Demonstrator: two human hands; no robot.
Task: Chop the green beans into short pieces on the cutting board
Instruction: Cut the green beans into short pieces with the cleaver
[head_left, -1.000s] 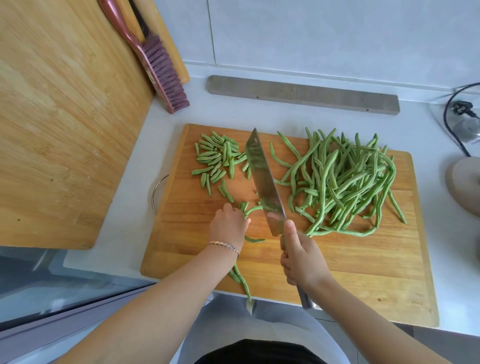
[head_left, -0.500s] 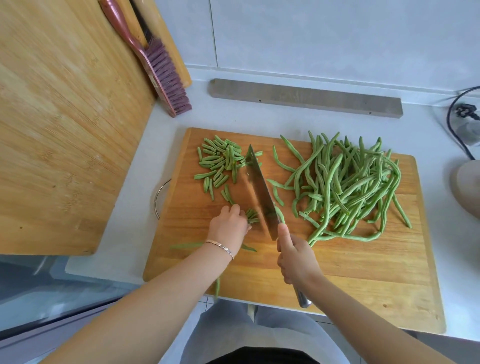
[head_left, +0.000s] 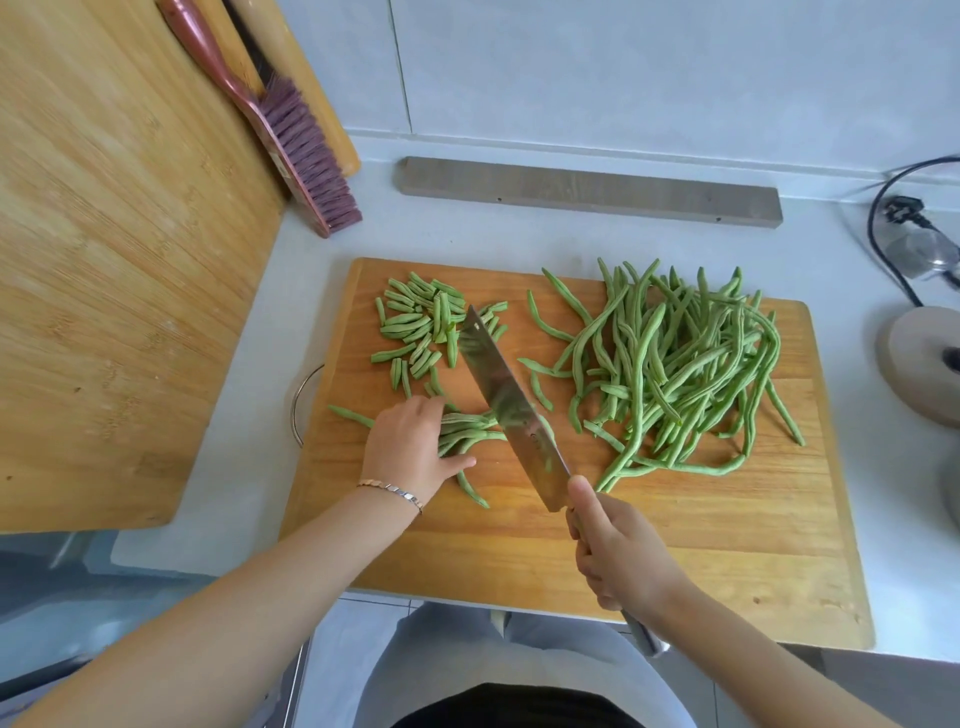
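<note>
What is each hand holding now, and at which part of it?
The right hand grips the knife by its handle, thumb near the blade's heel. The left hand holds the bean bundle just left of the blade.

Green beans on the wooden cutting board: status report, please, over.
Left hand holding small bundle of long green beans. Right hand gripping steel cleaver, blade at the bundle. Nothing blocking the cut.

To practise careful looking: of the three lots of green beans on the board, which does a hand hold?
The small bunch under the left hand, beside the cleaver; no hand touches the others.
</note>
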